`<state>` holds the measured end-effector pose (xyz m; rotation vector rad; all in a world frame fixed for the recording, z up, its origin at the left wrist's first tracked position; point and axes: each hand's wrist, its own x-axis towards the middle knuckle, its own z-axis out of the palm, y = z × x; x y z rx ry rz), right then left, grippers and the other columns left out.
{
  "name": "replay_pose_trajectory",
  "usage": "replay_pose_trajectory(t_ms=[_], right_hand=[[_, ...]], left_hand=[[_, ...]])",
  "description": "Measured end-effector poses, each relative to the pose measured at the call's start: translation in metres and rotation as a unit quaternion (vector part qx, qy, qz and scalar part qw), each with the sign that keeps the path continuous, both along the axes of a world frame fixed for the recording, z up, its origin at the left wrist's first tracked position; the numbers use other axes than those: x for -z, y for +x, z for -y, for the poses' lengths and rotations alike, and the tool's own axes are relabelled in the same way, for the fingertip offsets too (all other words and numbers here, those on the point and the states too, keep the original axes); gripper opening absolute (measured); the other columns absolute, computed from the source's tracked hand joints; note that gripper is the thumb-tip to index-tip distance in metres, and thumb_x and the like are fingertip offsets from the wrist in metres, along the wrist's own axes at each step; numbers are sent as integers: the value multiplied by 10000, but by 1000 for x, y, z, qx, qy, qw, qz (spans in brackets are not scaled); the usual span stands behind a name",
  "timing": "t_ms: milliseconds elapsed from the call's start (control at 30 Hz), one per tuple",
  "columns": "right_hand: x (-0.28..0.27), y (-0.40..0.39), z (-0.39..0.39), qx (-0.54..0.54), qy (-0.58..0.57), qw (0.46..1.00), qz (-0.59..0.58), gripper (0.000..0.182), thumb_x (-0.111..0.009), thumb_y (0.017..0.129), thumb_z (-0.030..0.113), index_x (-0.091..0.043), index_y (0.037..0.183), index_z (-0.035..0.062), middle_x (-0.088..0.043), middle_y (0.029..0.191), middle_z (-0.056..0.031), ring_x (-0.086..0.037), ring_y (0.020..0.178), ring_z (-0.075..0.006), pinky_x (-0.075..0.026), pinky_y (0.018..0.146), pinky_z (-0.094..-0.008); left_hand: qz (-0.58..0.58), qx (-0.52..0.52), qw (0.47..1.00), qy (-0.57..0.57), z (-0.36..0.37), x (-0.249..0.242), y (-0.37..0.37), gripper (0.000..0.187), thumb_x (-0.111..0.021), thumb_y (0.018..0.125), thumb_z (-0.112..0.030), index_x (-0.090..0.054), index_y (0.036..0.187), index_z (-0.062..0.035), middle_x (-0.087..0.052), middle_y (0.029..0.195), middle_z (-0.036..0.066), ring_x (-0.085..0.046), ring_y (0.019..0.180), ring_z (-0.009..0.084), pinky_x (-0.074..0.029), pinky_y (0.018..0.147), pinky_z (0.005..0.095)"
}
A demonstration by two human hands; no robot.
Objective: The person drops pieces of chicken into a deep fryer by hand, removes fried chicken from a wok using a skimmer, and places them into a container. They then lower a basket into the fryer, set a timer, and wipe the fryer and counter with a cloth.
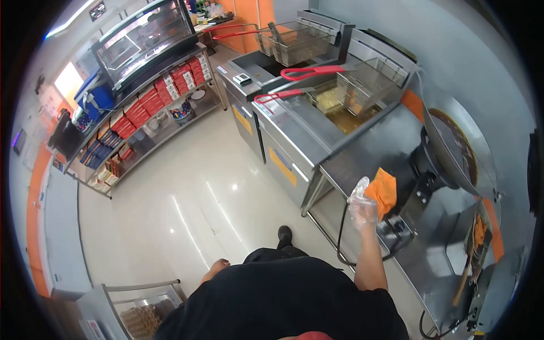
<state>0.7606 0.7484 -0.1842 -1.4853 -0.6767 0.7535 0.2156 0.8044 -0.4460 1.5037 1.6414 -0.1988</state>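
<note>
My right hand (363, 205), in a clear plastic glove, is closed on an orange cloth (383, 193) above the steel counter (362, 164). The cloth hangs to the right of the fingers, near a black burner (433, 161). My left hand (220, 265) is low beside my body, mostly hidden by the forearm and shirt, and its fingers are too small to make out. Beyond the counter, a fryer (306, 127) holds oil, with a wire basket (371, 85) with red handles over it.
A large wok (453, 141) stands at the right. A metal container (462, 241) and a wooden-handled tool (463, 283) lie nearer me. Another fryer basket (297, 45) is farther back. Shelves with red boxes (139, 107) stand left; a metal rack (107, 300) is at lower left.
</note>
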Motion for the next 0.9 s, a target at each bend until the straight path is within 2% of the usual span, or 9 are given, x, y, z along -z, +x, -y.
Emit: replay_pose_trajectory(t_ms=[67, 167, 267, 400, 500, 567, 700, 800, 900], right_hand=[[-18, -7, -28, -56, 2, 982, -183, 109, -583, 782, 129, -588, 826, 29, -582, 764, -100, -548, 613, -144, -433, 544, -212], [-27, -37, -94, -121, 44, 924, -359, 219, -597, 790, 187, -533, 972, 82, -572, 776, -30, -511, 551, -84, -368, 404, -196], [-22, -53, -191, -237, 0, 818, -524, 280, -571, 810, 275, -507, 1034, 118, -569, 838, -39, -528, 605, -102, -409, 485, -218], [-20, -65, -348, -212, 30, 865, -453, 292, -515, 833, 369, -499, 995, 127, -549, 858, -40, -525, 773, -152, -437, 649, -297], [-58, -64, -431, -7, 79, 847, -526, 243, -519, 832, 352, -473, 890, 121, -523, 837, -32, -509, 764, -166, -439, 630, -330], [-52, -54, -478, 95, 73, 832, -541, 215, -526, 828, 321, -468, 847, 115, -509, 782, -24, -507, 723, -163, -439, 612, -332], [-28, -27, -514, 151, 152, 874, -436, 108, -452, 808, 192, -436, 811, 85, -464, 635, -26, -457, 503, -145, -422, 480, -295], [-68, -48, -501, 241, 82, 880, -401, 123, -487, 777, 170, -424, 685, 117, -426, 572, -11, -405, 442, -128, -386, 427, -283], [-38, -53, -510, 301, 79, 873, -376, 159, -492, 772, 161, -414, 639, 123, -394, 530, 3, -392, 434, -122, -369, 413, -286]], left_hand=[[8, 19, 1000, -14, -25, 2, 8, 340, -556, 769, -282, -587, 984, -21, -609, 932, 193, -578, 921, 297, -449, 801, 373], [-15, 32, 999, -25, -70, 1, 6, 339, -553, 772, -281, -586, 986, -21, -612, 919, 190, -581, 908, 293, -452, 794, 369], [-71, 72, 995, -5, -134, -10, -17, 337, -550, 775, -280, -584, 987, -20, -614, 906, 187, -585, 895, 290, -456, 786, 365], [-129, 166, 967, 143, -250, -34, -30, 336, -546, 779, -279, -582, 989, -19, -618, 889, 183, -590, 878, 285, -460, 776, 359], [-14, -72, 983, 168, -327, -122, 31, 314, -520, 811, -255, -568, 1011, -17, -622, 845, 141, -598, 811, 241, -469, 733, 336], [144, -179, 958, 170, -359, -178, 78, 293, -491, 845, -221, -543, 1052, -21, -613, 855, 100, -590, 785, 175, -459, 687, 286], [261, -125, 950, 119, -438, -218, 130, 282, -479, 870, -196, -517, 1087, -20, -601, 909, 71, -578, 814, 139, -435, 671, 240], [291, -30, 952, 89, -520, -216, 141, 282, -482, 880, -195, -510, 1093, -12, -596, 900, 64, -567, 819, 131, -434, 685, 237], [256, 77, 951, 155, -611, -250, 160, 251, -491, 876, -175, -536, 1057, -9, -601, 838, 68, -561, 785, 132, -441, 720, 250]])
